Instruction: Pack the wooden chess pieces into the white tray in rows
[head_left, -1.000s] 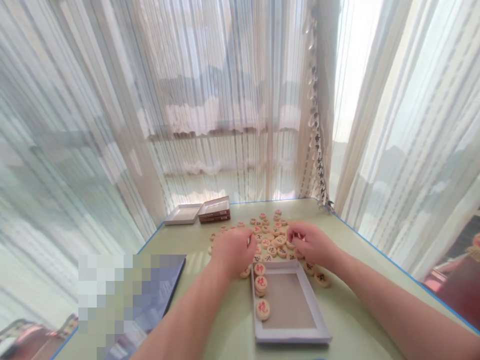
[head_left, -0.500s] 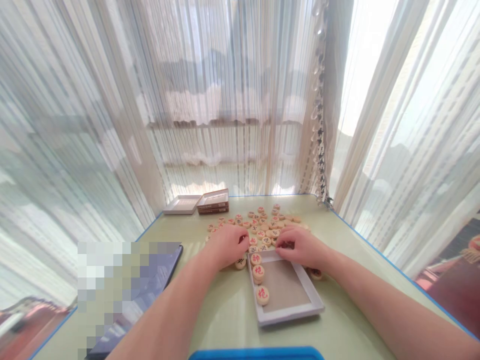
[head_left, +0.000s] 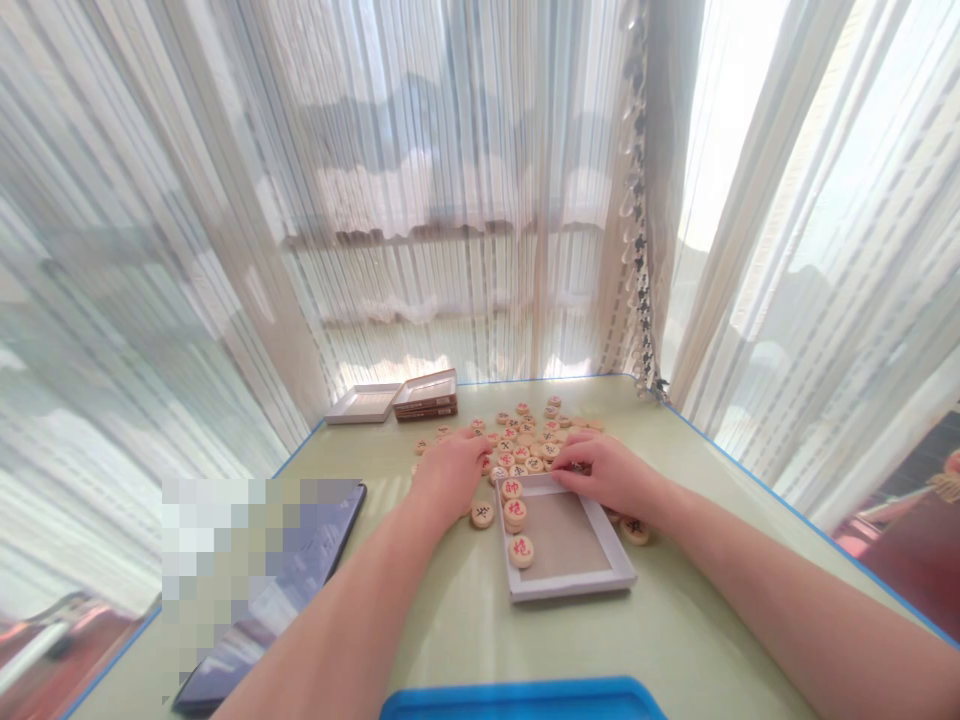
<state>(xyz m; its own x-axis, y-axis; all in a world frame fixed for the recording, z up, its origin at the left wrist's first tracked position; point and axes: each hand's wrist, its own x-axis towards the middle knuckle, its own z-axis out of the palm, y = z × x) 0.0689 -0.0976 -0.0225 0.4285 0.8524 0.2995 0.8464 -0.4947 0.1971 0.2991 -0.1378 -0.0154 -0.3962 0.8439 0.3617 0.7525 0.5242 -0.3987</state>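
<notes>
Round pale wooden pieces [head_left: 521, 455] with red or black characters are spread at twelve o'clock from a shallow white-rimmed rectangular tray [head_left: 568, 535], flanked by the left hand [head_left: 452, 470] at ten and right hand [head_left: 609, 470] at one, both bent-fingered, though whether anything is pinched cannot be told.

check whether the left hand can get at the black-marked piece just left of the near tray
Probably yes: the piece lies uncovered beside the tray, though the left hand, reaching past it, would likely need to draw back.
</notes>
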